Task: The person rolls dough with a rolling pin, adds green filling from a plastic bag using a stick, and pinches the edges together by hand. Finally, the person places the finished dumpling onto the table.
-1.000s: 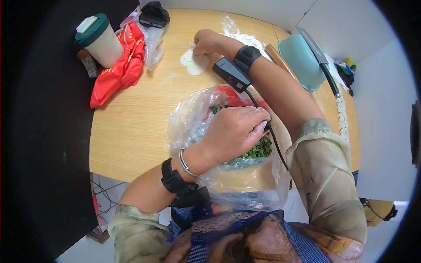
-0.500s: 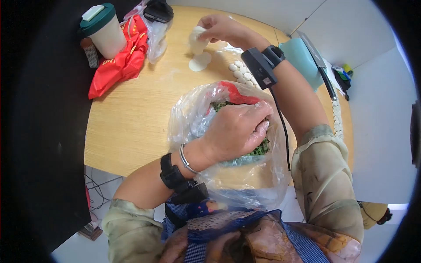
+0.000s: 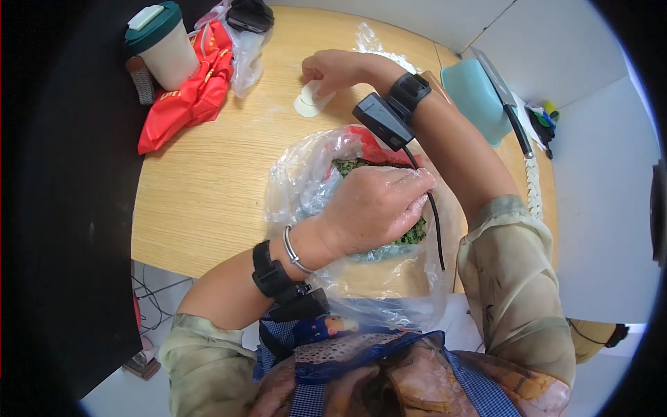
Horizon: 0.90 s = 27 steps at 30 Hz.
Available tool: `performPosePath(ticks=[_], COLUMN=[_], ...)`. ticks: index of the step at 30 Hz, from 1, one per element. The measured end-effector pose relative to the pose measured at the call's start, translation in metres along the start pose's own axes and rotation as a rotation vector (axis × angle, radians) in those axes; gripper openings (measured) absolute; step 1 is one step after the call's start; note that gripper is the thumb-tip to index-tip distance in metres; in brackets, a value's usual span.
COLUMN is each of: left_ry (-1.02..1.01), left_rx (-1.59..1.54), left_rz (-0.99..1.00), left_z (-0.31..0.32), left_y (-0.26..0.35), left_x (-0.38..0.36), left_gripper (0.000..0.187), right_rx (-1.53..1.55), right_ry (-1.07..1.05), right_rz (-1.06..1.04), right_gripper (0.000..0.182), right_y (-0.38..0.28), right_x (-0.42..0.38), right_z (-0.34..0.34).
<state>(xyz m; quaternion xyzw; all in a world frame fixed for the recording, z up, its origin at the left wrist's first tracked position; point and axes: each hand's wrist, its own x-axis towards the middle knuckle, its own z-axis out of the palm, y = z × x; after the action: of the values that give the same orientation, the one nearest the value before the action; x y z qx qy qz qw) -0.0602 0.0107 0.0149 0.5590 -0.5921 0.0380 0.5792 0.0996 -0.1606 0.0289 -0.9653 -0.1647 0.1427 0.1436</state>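
My left hand (image 3: 379, 208) is closed above a clear plastic bag (image 3: 292, 177), its fingers pressed together; what they hold, if anything, is hidden. Chopped green leaves (image 3: 411, 235) show inside the bag around that hand. Farther back, my right hand (image 3: 337, 73) reaches down to the tabletop with its fingers curled onto thin round dough wrappers (image 3: 308, 105). An upper wrapper partly overlaps another and meets my fingertips. My right forearm and its strapped device cover the spot beside the wrappers.
At the back left, a lidded cup (image 3: 167, 59) stands by a red bag (image 3: 187, 104). A teal basin (image 3: 476, 101) and a cleaver (image 3: 511, 104) are at the right. Crumpled clear plastic (image 3: 368, 40) lies at the back of the wooden table (image 3: 194, 194).
My right hand has lowered the hanging dough wrapper onto the one on the table. Its forearm now hides the small round dough pieces. My left hand has barely moved.
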Motion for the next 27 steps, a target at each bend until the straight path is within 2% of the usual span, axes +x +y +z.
performPosePath(ticks=[7,9,13,16,18,19,21,25,27], left_ry=[-0.051,-0.042,-0.020,-0.064,-0.081,-0.095,-0.095,-0.093,-0.131], left_rx=[0.023,0.019,0.006,0.025,0.024,0.027,0.039,0.043,0.038], left_rz=[-0.020,-0.017,-0.002,-0.020,-0.024,-0.031,-0.022,-0.005,-0.027], left_z=[-0.003,-0.002,-0.002,-0.002,-0.003,-0.004,-0.005,-0.003,-0.002], left_y=[0.002,0.001,0.001,0.003,0.004,0.004,0.003,0.003,0.006], left_x=[0.000,0.000,0.000,0.000,0.000,0.000,-0.001,0.000,0.000], left_gripper=[0.018,0.017,0.016,0.016,0.017,0.017,0.017,0.016,0.015], right_rx=[0.020,0.028,0.027,0.182,0.389,0.394,0.793,0.786,0.668], right_ry=[0.005,-0.087,-0.055,-0.033,0.041,0.049,0.177,0.253,0.453], right_rz=[-0.016,0.029,0.000,0.071,-0.047,-0.033,-0.049,0.060,0.103], right_gripper=[0.032,0.029,0.025,0.020,0.017,0.017,0.016,0.017,0.020], right_y=[-0.004,-0.007,-0.013,-0.011,-0.005,-0.001,-0.006,0.000,0.012], right_x=[0.001,0.000,-0.013,-0.030,-0.044,-0.056,-0.091,-0.184,-0.231], right_z=[0.005,0.004,-0.003,-0.010,-0.015,-0.015,-0.018,-0.025,-0.015])
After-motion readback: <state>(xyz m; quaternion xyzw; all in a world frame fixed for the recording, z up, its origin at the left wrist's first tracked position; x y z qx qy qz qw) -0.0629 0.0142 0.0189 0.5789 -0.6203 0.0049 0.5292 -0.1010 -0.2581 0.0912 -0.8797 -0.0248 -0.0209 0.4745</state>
